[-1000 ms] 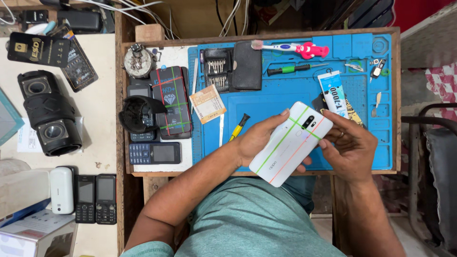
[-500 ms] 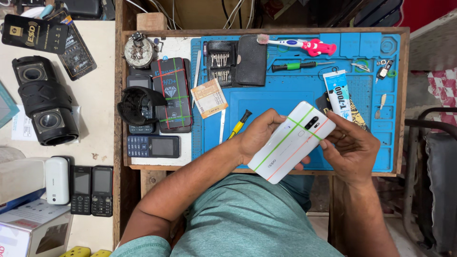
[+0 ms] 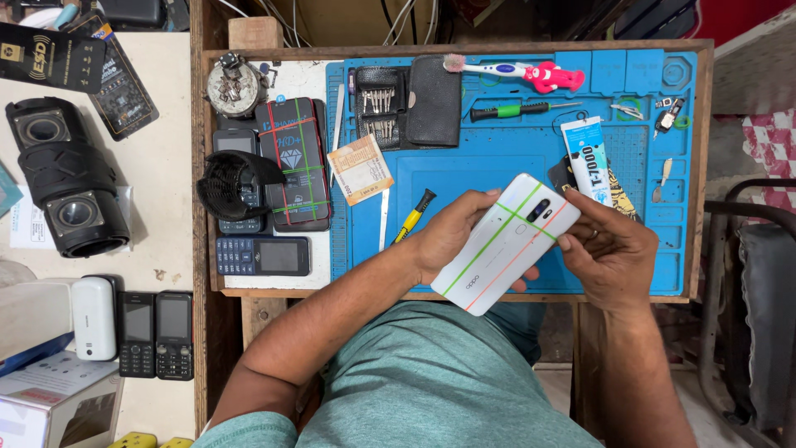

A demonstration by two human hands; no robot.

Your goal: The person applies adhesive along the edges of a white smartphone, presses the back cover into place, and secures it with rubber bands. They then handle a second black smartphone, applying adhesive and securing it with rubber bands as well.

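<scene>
White phone [image 3: 506, 245] in both hands; glue tube [image 3: 585, 159] beside.

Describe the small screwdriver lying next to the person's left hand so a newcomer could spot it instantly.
Start at the blue work mat that covers most of the wooden bench. Near its lower left part, just beside the left hand that holds the white phone, lies the small screwdriver. Its yellow handle with a black cap sets it apart from the green-handled screwdriver higher up the mat.
</scene>
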